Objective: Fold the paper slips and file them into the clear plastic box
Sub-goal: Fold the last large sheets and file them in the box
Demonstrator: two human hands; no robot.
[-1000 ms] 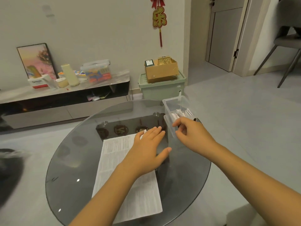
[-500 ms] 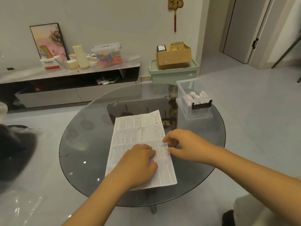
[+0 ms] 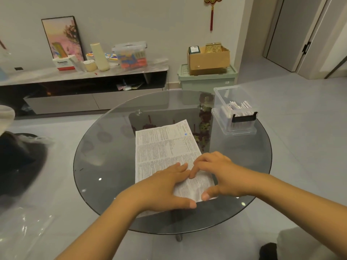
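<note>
Head view: my left hand (image 3: 165,186) and right hand (image 3: 219,177) lie flat, fingers spread, pressing the near end of the printed paper sheet (image 3: 165,147) onto the round glass table (image 3: 105,147). The clear plastic box (image 3: 234,113) with folded slips (image 3: 238,106) stands at the far right of the table, well apart from the sheet

One head-worn wide-angle view looks forward and down across the round glass table (image 3: 112,147), close above both hands, with the room's far wall beyond.
</note>
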